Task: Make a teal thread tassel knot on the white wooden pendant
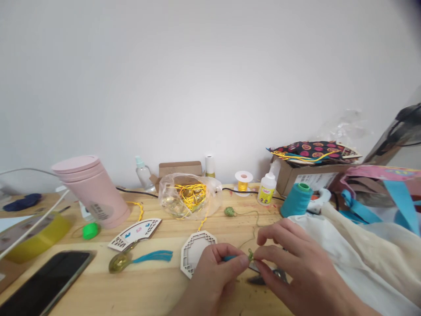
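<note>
My left hand [217, 274] is closed in a pinch on a bundle of blue thread [229, 258]. A small loop of green cord [250, 254] sits between the fingertips of both hands, and my right hand [296, 261] pinches it from the right. From there the thin green cord runs back to a small green ball of cord [229, 212]. Under my hands lies a dark-handled tool [258, 279], partly hidden. My left hand covers part of an octagonal wooden frame piece [187, 259] with a yellow cord.
To the left are a fan-shaped piece [134, 235], a gold ornament with blue tassel [120, 263], a phone [49, 281] and a leaning pink cup [95, 193]. Behind stand a bag of yellow cord [190, 197] and a glue bottle [267, 186]. A teal thread cone [296, 202] and white cloth [371, 250] lie right.
</note>
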A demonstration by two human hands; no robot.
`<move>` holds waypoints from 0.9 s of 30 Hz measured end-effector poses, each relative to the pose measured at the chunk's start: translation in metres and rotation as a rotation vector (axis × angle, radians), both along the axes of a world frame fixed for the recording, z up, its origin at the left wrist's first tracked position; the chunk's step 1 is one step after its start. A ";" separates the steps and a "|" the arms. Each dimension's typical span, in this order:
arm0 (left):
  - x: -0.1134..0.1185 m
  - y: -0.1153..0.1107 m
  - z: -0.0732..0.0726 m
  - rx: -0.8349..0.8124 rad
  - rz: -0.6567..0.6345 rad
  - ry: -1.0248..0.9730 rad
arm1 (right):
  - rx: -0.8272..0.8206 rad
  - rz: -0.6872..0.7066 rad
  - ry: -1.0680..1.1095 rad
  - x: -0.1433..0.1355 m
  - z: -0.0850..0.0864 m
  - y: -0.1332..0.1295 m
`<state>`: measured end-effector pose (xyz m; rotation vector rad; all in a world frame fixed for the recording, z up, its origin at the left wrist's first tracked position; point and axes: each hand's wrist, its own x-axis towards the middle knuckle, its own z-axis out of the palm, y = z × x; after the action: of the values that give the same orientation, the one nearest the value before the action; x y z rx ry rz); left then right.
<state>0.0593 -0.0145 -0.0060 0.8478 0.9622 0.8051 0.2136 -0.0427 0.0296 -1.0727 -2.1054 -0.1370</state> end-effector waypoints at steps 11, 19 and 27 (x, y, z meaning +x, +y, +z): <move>0.000 -0.003 0.002 -0.014 0.015 0.008 | -0.021 -0.010 0.070 -0.006 0.000 0.000; 0.000 0.000 -0.001 0.053 0.015 0.105 | 0.017 -0.058 0.020 -0.006 -0.004 -0.001; 0.000 -0.003 0.000 0.050 0.046 0.095 | -0.012 -0.045 0.063 -0.007 -0.003 -0.001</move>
<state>0.0596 -0.0170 -0.0064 0.9167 1.0520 0.8368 0.2065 -0.0442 0.0263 -1.1178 -2.0287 -0.1113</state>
